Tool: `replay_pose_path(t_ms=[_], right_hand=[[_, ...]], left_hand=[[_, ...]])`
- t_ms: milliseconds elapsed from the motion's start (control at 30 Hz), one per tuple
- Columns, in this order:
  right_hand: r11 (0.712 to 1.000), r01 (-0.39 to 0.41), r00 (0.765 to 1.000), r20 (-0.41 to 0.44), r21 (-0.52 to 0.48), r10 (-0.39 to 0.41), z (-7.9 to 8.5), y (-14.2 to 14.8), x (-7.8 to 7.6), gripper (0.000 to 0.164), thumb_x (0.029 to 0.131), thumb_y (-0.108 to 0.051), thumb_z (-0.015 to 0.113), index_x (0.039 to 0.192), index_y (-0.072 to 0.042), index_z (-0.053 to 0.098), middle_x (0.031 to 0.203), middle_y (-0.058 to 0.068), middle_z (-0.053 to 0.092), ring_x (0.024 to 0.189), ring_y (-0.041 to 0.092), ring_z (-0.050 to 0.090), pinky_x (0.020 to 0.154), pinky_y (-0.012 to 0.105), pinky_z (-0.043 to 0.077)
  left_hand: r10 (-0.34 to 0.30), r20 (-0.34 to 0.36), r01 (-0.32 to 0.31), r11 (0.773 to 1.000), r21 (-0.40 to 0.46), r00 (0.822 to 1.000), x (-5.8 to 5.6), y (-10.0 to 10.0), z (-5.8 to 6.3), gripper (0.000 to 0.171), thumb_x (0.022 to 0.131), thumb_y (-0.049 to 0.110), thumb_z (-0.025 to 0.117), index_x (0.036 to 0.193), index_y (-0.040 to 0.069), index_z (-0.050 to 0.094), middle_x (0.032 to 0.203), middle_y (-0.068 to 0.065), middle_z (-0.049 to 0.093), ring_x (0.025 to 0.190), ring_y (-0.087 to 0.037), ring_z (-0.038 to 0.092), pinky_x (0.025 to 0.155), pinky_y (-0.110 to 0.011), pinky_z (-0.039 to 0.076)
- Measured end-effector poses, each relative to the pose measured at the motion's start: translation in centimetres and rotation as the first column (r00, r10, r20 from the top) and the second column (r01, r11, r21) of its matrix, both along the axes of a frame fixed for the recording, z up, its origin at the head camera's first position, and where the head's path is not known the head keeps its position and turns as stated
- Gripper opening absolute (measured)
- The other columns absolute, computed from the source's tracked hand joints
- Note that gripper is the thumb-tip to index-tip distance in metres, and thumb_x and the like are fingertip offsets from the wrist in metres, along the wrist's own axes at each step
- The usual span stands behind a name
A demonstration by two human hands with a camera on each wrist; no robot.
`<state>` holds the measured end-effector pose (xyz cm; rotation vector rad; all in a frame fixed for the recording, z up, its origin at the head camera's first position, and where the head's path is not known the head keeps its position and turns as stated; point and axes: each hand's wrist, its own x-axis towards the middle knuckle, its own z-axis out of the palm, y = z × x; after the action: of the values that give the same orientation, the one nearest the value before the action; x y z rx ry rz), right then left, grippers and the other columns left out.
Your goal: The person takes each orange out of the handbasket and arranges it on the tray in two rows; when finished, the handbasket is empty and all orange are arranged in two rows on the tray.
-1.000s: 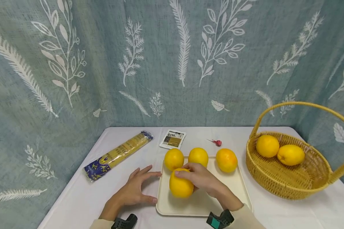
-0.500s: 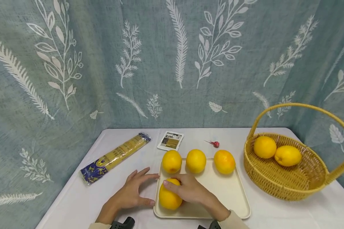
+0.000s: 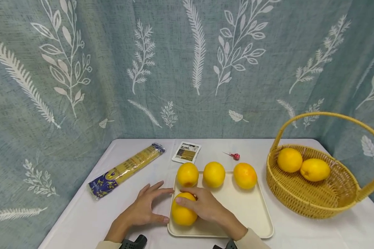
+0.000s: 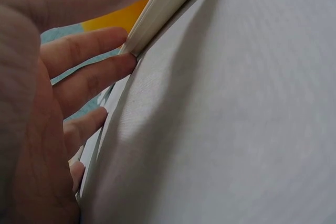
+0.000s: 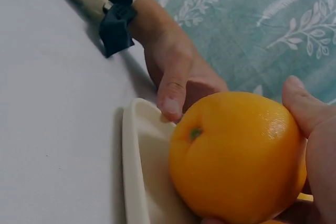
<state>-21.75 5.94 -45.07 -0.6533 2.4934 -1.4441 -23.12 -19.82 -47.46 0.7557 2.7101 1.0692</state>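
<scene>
My right hand (image 3: 207,206) grips an orange (image 3: 182,213) low over the near left corner of a cream tray (image 3: 240,218). The right wrist view shows its green stem spot (image 5: 196,133), the thumb on one side and fingers partly hidden behind the fruit. Along the tray's left side, my left hand (image 3: 143,209) lies with fingers spread, thumb and fingertips at the rim; the left wrist view has the fingertips touching the rim (image 4: 149,27). A row of oranges fills the tray's far side: left (image 3: 187,175), middle (image 3: 214,174) and a redder one at right (image 3: 245,175).
A wicker basket (image 3: 302,204) with a tall handle stands at the right, holding two yellow-orange fruits (image 3: 290,160). Behind the tray lie a small white packet (image 3: 187,152) and a red lollipop (image 3: 236,156). A long pack of spaghetti (image 3: 127,169) lies at the left.
My right hand has carried the orange leftward and nearer, from the tray's middle left down to its near left corner. My left hand has kept its place at the rim.
</scene>
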Motion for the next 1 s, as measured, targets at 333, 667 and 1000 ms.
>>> replay_pose_path(t_ms=[333,667,1000], right_hand=[[1.0,0.009,0.999,-0.053,-0.008,-0.009,-0.6,0.0,-0.6,0.044,0.096,-0.05,0.064,0.121,-0.014,0.074,0.11,-0.006,0.073,0.096,0.009,0.062,0.092,0.03,0.053],[0.997,-0.011,1.0,-0.01,0.082,0.012,0.0,-0.1,-0.2,0.05,0.099,-0.054,0.057,0.123,-0.013,0.071,0.113,-0.002,0.073,0.099,0.013,0.065,0.092,0.035,0.055],[0.993,-0.034,0.999,-0.02,0.112,0.037,1.4,1.0,-0.1,0.054,0.099,-0.049,0.061,0.133,-0.006,0.064,0.114,0.004,0.068,0.089,0.014,0.06,0.078,0.028,0.053]], left_hand=[[0.014,0.011,-0.014,1.0,0.005,1.0,-0.2,0.2,-0.1,0.084,0.063,0.055,0.09,0.138,0.03,0.062,0.155,-0.011,0.048,0.15,-0.044,0.026,0.12,-0.07,0.001],[0.032,0.036,-0.033,0.999,0.004,0.999,0.0,0.1,-0.1,0.085,0.062,0.057,0.09,0.137,0.03,0.062,0.157,-0.013,0.045,0.151,-0.043,0.025,0.12,-0.07,0.001],[0.032,0.034,-0.032,0.999,-0.004,0.999,-0.1,0.2,0.0,0.086,0.061,0.057,0.09,0.138,0.03,0.062,0.157,-0.012,0.046,0.151,-0.042,0.025,0.121,-0.069,0.001]])
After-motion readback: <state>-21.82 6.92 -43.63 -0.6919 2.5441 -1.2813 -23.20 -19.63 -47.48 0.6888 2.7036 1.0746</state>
